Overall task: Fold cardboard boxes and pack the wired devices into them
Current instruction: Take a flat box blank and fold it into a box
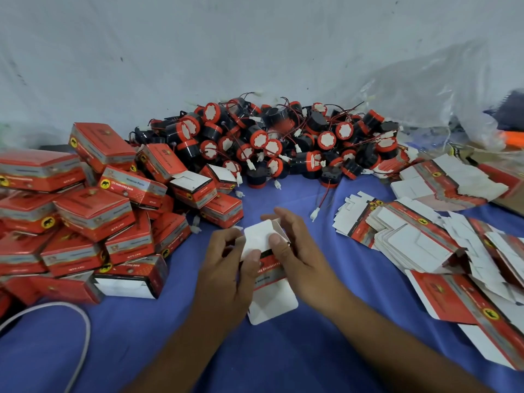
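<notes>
A half-folded red and white cardboard box (268,266) is held above the blue cloth in the middle. My left hand (226,268) grips its left side with the thumb on a white flap. My right hand (297,251) pinches the right side, thumb pressing the same white top flap (256,239). A lower white flap (272,304) hangs open toward me. A heap of black and red round wired devices (278,143) lies at the back centre. Flat unfolded boxes (419,239) are stacked on the right.
A pile of folded red boxes (85,217) fills the left side, some with open ends. The blue cloth (141,336) covers the table. A white cable (82,330) curves at the lower left. Clear plastic bags (453,89) lie at the back right.
</notes>
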